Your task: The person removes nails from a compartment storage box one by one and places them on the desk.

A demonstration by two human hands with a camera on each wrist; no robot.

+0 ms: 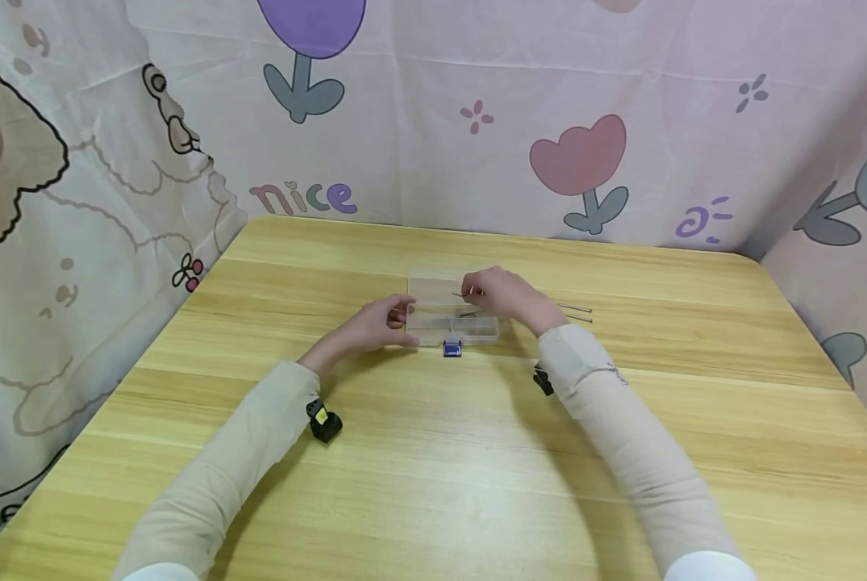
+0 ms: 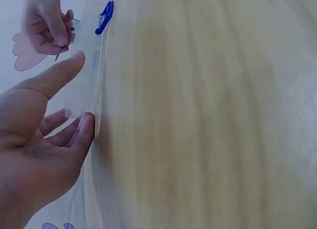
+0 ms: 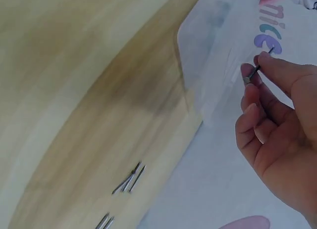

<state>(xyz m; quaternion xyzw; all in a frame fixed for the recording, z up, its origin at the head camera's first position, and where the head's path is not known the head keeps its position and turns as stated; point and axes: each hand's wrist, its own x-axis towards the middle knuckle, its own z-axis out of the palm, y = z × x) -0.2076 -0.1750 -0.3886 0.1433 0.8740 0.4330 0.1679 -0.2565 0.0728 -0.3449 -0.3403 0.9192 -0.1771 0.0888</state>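
Observation:
A clear plastic compartment box (image 1: pixel 487 329) with a blue latch (image 1: pixel 452 349) at its front stands open in the middle of the table, its lid (image 1: pixel 433 288) lying back. My left hand (image 1: pixel 381 323) holds the box's left end, thumb at the front corner and fingertips farther back. In the left wrist view, the fingers (image 2: pixel 81 135) meet the box end. Between thumb and index finger my right hand (image 1: pixel 502 292) pinches a metal nail (image 3: pixel 251 75) above the box. Dark slim pieces (image 1: pixel 467 314) show inside one compartment.
Several loose nails (image 3: pixel 132 179) lie on the wooden table (image 1: pixel 433 468) right of the box, partly behind the right hand in the head view. A printed cloth (image 1: pixel 433 137) hangs behind the table. Both wrists carry small black cameras (image 1: pixel 325 422).

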